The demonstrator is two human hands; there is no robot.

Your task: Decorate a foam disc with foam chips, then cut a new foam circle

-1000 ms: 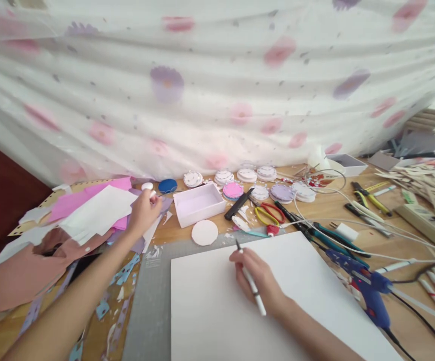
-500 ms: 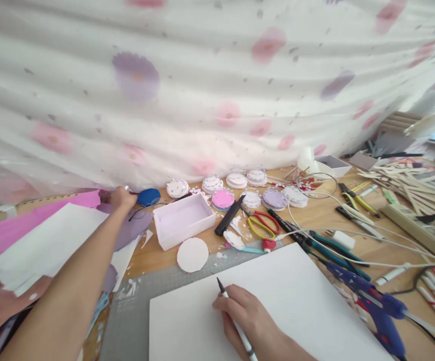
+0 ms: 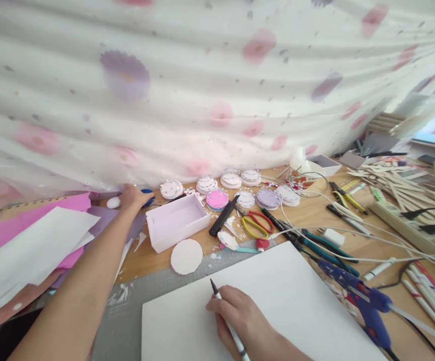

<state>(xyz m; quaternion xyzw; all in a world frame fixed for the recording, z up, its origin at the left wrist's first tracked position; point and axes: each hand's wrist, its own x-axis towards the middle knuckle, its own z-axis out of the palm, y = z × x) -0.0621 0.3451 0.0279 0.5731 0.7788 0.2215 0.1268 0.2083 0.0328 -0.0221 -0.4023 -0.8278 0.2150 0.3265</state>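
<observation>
My right hand (image 3: 240, 313) grips a white marker pen (image 3: 236, 343) with a dark tip, over a blank white sheet of board (image 3: 277, 286). The pen's tip points up and away, toward the board's far edge. At the back left my left hand (image 3: 133, 196) closes over the left side of a dark blue round object (image 3: 149, 196), whose kind I cannot make out. My fingers partly hide it. A small white rounded thing (image 3: 113, 202) lies left of that hand. A white paper disc (image 3: 186, 256) is between the board and an open pale box (image 3: 178, 220).
Several decorated round stacks (image 3: 217, 200) line the back. Scissors (image 3: 257, 223), a black cutter (image 3: 223, 216), pliers (image 3: 330, 250) and a blue glue gun (image 3: 360, 296) lie right of centre, crossed by a white cable (image 3: 300, 223). Paper sheets (image 3: 33, 250) cover the left. A grey cutting mat (image 3: 127, 311) lies beneath the board.
My left hand has moved right onto the blue round object, and the white rounded thing now shows beside it. The view has shifted slightly. My right hand keeps its grip on the marker.
</observation>
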